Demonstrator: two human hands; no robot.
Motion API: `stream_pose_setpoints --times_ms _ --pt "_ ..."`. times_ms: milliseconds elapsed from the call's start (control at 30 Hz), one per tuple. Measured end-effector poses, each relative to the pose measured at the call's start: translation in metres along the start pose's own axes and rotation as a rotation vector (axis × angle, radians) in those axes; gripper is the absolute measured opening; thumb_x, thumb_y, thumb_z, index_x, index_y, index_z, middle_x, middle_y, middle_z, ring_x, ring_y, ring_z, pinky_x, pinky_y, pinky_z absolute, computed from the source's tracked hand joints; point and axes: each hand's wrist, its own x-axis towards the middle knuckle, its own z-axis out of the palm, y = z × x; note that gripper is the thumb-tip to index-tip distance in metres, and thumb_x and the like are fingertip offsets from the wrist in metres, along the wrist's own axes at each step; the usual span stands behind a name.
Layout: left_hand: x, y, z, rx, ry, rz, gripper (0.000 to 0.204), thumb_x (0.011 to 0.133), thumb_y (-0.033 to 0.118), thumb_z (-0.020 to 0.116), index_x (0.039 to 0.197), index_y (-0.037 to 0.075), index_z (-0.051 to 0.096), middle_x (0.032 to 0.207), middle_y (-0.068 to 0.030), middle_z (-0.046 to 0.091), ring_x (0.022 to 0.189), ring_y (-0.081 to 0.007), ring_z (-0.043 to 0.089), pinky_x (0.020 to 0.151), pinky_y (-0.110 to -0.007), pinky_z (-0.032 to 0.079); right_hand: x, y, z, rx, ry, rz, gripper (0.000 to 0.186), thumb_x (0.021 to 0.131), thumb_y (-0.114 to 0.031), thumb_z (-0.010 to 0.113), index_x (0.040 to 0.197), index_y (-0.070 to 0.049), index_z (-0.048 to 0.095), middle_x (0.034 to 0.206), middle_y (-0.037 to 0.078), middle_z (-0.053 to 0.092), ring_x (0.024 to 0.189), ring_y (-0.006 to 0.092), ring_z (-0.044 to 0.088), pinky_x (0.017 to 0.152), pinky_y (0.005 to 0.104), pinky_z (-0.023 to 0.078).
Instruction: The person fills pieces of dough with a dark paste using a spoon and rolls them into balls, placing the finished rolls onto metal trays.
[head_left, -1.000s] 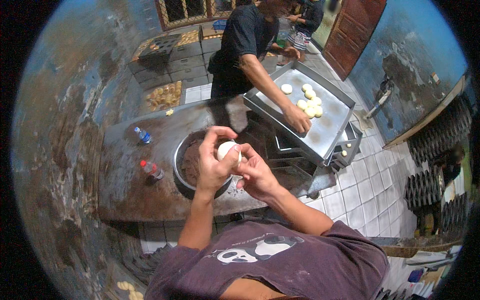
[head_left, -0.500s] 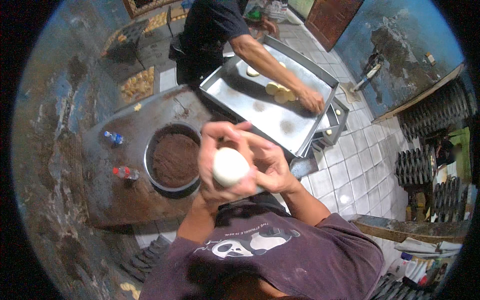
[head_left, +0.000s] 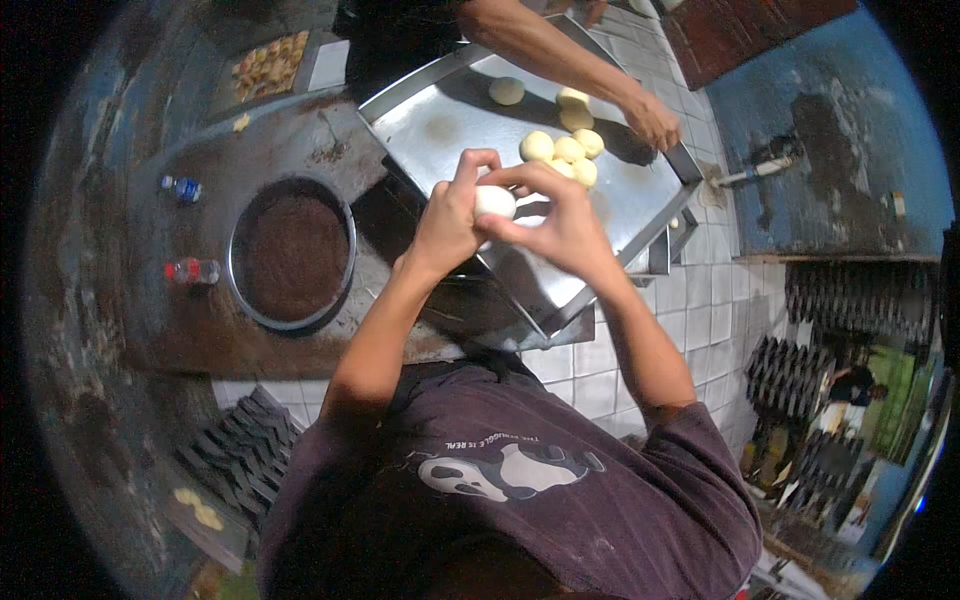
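Note:
A smooth white dough ball (head_left: pixel 494 203) is held between my two hands over the near corner of a metal tray (head_left: pixel 420 110). My left hand (head_left: pixel 447 225) cups it from the left with fingers curled. My right hand (head_left: pixel 560 222) grips it from the right, thumb pressed against its lower side. Several pale dough balls (head_left: pixel 565 150) lie on the tray beyond my hands. To the left, a round metal basin (head_left: pixel 290 255) holds brown crumbly filling. A co-worker's hand (head_left: pixel 650 120) is at the tray's far right end.
The worn table (head_left: pixel 160 330) carries a red-capped bottle (head_left: pixel 190 271) and a blue-labelled bottle (head_left: pixel 181 188) at the left. More trays sit under the large one. Pastries (head_left: pixel 268 65) lie at upper left. Stacked dark racks (head_left: pixel 785 380) stand at the right, beside tiled floor (head_left: pixel 700 330).
My hands, still on the dough ball, have moved right, from the basin to over the tray. The view has tilted. The co-worker's hand has shifted toward the tray's right end.

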Motion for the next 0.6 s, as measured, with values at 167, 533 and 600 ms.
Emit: stream_pose_setpoints --times_ms 167,533,600 --pt "-0.024 -0.021 -0.022 0.635 0.079 -0.060 0.111 0.071 0.034 0.087 0.160 0.017 0.022 0.160 -0.0179 0.033 0.151 -0.0420 0.023 0.119 -0.060 0.024 0.050 0.082 -0.010 -0.316 -0.276 0.080 0.042 0.083 -0.015 0.078 0.121 -0.002 0.069 0.115 0.013 0.069 0.101 0.0232 0.070 0.085 0.0372 0.058" --pt "-0.037 -0.049 -0.008 0.535 0.106 -0.112 0.096 0.078 0.027 0.071 0.160 0.013 0.023 0.168 -0.0166 0.017 0.156 -0.0451 0.006 0.121 -0.066 0.012 0.076 0.108 0.026 -0.376 -0.499 -0.168 0.090 0.102 -0.063 0.039 0.156 0.008 0.028 0.163 0.029 0.025 0.155 0.0395 0.017 0.126 0.0463 0.019" --pt "-0.037 -0.047 -0.009 0.536 0.087 -0.131 0.097 0.077 0.026 0.071 0.160 0.012 0.023 0.168 -0.0166 0.017 0.156 -0.0456 0.005 0.121 -0.066 0.013 0.093 0.101 0.005 0.347 -0.594 0.328 0.082 0.107 -0.063 0.023 0.161 -0.002 0.024 0.167 0.021 0.023 0.157 0.0342 0.012 0.127 0.0412 0.013"
